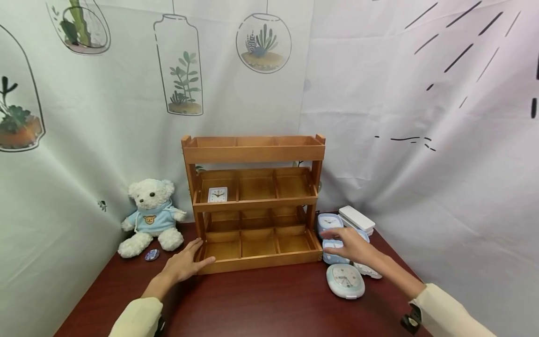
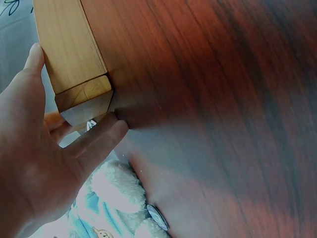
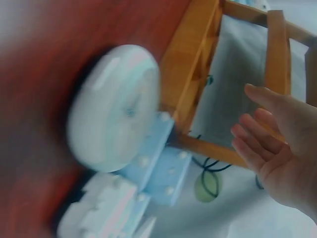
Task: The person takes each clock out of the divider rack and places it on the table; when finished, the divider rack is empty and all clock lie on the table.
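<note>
A three-tier wooden shelf (image 1: 254, 154) with divided compartments stands in the middle of the table. At its lower left front corner is my left hand (image 1: 184, 263), thumb near the front board and fingers extended along the side. In the left wrist view, the fingers (image 2: 99, 144) look fairly straight beside the board's end. My right hand (image 1: 353, 244) hovers over a cluster of clocks right of the shelf, fingers loosely bent and nothing in them. Below it lie light blue clocks (image 1: 336, 257); in front of these lies a rounded white-and-mint clock (image 1: 345, 281).
A small white square clock (image 1: 217, 194) sits in the middle tier's left compartment. White boxy items (image 1: 357, 219) lie at the back right. A white teddy bear (image 1: 151, 206) in a blue hoodie sits left of the shelf, with a round badge (image 1: 152, 254) by its feet.
</note>
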`<state>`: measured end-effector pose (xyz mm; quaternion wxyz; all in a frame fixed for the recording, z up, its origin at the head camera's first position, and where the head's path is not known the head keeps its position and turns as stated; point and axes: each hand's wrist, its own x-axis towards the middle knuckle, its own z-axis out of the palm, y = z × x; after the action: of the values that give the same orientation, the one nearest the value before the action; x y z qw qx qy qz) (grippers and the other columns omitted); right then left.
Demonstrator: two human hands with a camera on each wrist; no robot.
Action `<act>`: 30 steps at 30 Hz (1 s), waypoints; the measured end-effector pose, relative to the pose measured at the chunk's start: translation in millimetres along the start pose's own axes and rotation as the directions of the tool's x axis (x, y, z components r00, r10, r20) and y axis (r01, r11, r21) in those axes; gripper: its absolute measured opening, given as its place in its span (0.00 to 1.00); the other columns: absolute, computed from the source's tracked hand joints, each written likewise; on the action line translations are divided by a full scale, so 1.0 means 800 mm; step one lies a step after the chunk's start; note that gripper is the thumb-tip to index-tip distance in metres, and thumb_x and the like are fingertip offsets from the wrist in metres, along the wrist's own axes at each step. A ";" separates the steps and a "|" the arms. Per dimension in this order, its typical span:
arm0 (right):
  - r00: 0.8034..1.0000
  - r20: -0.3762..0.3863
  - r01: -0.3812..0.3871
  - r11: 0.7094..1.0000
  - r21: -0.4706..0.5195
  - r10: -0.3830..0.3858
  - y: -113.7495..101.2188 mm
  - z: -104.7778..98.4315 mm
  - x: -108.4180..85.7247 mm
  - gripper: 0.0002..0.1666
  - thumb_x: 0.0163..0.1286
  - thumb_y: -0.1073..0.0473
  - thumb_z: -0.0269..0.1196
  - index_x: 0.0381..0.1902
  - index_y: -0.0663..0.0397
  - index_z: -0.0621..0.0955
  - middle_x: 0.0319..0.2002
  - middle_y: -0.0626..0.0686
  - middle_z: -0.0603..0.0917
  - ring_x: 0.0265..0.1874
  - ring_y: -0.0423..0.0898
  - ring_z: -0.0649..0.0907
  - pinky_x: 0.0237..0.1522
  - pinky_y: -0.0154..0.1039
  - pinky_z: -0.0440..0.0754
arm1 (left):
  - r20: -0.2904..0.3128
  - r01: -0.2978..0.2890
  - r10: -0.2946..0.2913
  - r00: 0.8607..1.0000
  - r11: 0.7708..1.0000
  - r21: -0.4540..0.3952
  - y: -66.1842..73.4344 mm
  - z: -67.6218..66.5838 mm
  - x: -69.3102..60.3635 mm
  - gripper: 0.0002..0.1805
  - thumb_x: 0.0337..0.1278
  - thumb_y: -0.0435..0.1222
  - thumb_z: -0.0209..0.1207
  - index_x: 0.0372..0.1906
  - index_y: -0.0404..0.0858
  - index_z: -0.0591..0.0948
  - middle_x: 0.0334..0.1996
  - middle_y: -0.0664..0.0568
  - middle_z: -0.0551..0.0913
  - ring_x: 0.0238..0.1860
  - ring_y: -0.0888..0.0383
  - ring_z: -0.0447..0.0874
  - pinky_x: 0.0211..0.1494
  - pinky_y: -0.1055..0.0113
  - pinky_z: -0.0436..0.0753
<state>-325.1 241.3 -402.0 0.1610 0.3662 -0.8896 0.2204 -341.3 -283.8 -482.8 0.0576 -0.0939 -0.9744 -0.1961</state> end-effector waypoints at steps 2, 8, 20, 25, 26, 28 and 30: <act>1.000 -0.002 0.001 1.000 0.011 -0.001 -0.007 -0.001 0.016 0.24 0.65 0.59 0.75 0.58 0.59 0.85 0.50 0.56 0.90 0.47 0.53 0.88 0.49 0.49 0.86 | -0.002 0.004 -0.004 1.000 1.000 0.002 -0.001 -0.002 -0.001 0.52 0.64 0.67 0.59 0.78 0.32 0.66 0.78 0.36 0.62 0.50 0.39 0.86 0.47 0.40 0.80; 1.000 0.005 -0.004 1.000 -0.001 0.004 -0.029 0.000 0.062 0.24 0.69 0.54 0.73 0.60 0.54 0.85 0.52 0.51 0.89 0.49 0.48 0.88 0.50 0.47 0.85 | -0.004 0.004 -0.004 1.000 1.000 0.001 -0.002 -0.008 -0.004 0.51 0.65 0.66 0.59 0.78 0.31 0.66 0.78 0.36 0.62 0.51 0.38 0.85 0.48 0.39 0.80; 0.988 -0.110 0.116 0.990 0.077 -0.108 -0.070 0.015 0.175 0.22 0.69 0.55 0.73 0.59 0.57 0.86 0.50 0.54 0.90 0.49 0.50 0.89 0.51 0.46 0.86 | -0.010 0.009 -0.010 1.000 1.000 -0.011 -0.002 -0.003 -0.001 0.51 0.65 0.66 0.60 0.78 0.32 0.67 0.78 0.37 0.62 0.56 0.35 0.83 0.49 0.40 0.81; 0.981 -0.120 0.165 0.982 0.093 -0.153 -0.089 0.024 0.211 0.22 0.70 0.56 0.72 0.59 0.57 0.85 0.52 0.55 0.89 0.51 0.50 0.88 0.52 0.46 0.85 | -0.010 0.011 -0.011 1.000 1.000 -0.019 0.000 0.000 -0.002 0.51 0.65 0.66 0.60 0.78 0.31 0.67 0.78 0.37 0.62 0.54 0.38 0.85 0.48 0.41 0.81; 0.980 -0.120 0.171 0.980 0.098 -0.159 -0.092 0.026 0.217 0.22 0.70 0.56 0.72 0.59 0.57 0.85 0.53 0.56 0.89 0.52 0.50 0.88 0.52 0.46 0.85 | -0.011 0.011 -0.012 1.000 1.000 -0.020 0.001 0.001 -0.002 0.51 0.64 0.66 0.60 0.77 0.32 0.67 0.78 0.38 0.63 0.53 0.38 0.85 0.49 0.40 0.81; 0.978 -0.126 0.178 0.979 0.098 -0.166 -0.099 0.030 0.227 0.22 0.70 0.56 0.72 0.59 0.56 0.85 0.54 0.56 0.89 0.52 0.51 0.88 0.53 0.46 0.85 | -0.011 0.014 -0.015 1.000 1.000 -0.022 0.002 0.001 -0.002 0.52 0.64 0.67 0.60 0.78 0.32 0.67 0.79 0.38 0.63 0.52 0.39 0.85 0.49 0.40 0.81; 0.977 -0.130 0.184 0.979 0.094 -0.171 -0.105 0.033 0.238 0.22 0.70 0.55 0.72 0.59 0.56 0.85 0.55 0.55 0.88 0.54 0.51 0.87 0.55 0.46 0.84 | -0.012 0.016 -0.017 1.000 1.000 -0.019 0.003 0.000 -0.001 0.52 0.64 0.67 0.60 0.78 0.33 0.67 0.79 0.39 0.63 0.53 0.38 0.85 0.51 0.40 0.80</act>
<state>-396.7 63.8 -316.3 0.2143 0.4380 -0.8290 0.2737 -339.6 -281.6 -482.0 0.0611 -0.0852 -0.9729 -0.2062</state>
